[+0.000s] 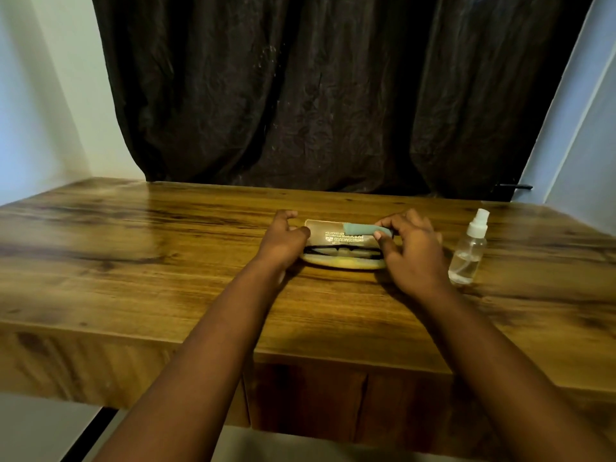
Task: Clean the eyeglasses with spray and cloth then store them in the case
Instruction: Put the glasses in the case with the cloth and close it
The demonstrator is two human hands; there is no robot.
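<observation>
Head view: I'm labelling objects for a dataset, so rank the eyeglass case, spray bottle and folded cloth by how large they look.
1. Eyeglass case, open, clearly the widest.
2. Spray bottle.
3. Folded cloth, partly hidden by the right hand, so its full size is unsure.

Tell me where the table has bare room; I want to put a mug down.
The wooden table is bare left of the left hand and along the near edge. It is crowded between the open eyeglass case, right hand and clear spray bottle.

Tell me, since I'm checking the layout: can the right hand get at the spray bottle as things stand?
Probably yes. The spray bottle stands upright just right of the right hand, nothing between them, but that hand holds the folded cloth at the open case.
</observation>
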